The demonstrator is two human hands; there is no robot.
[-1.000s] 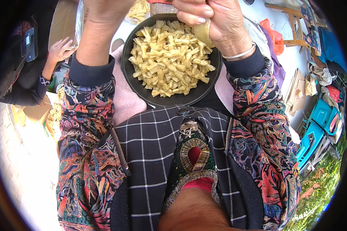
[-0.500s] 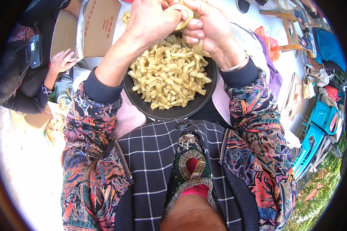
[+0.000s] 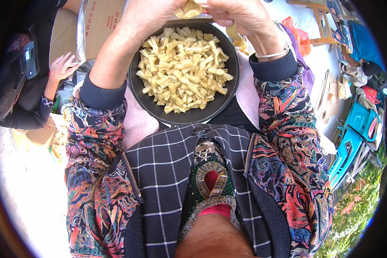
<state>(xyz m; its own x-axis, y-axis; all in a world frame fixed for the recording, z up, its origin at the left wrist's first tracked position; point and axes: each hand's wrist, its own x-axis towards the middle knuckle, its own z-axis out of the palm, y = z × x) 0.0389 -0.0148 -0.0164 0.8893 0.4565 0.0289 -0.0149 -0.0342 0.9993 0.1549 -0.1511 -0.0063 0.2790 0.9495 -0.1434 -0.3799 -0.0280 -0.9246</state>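
Note:
At the top edge of the head view, my left hand (image 3: 157,12) and my right hand (image 3: 241,16) hold a soft, flat, pale-yellow strip (image 3: 188,10) between them. The upper edge cuts off part of my fingers. One end of the strip (image 3: 233,32) hangs below my right hand. Right under both hands is a round black pan (image 3: 221,99), heaped with many short pale-yellow knotted pieces (image 3: 182,71) of similar-looking material. Both hands are closed, and neither touches the heap.
Pink cloth (image 3: 137,122) lies beside the pan. At the left, another person's hand (image 3: 64,66) is near an open cardboard box (image 3: 101,28). A red plastic bag (image 3: 301,36), a wooden stool (image 3: 320,21) and a turquoise plastic object (image 3: 352,133) are off to the right.
Both hands have moved up, partly out of the picture, still holding the strip. The pan appears slightly higher and further left, and more of it shows.

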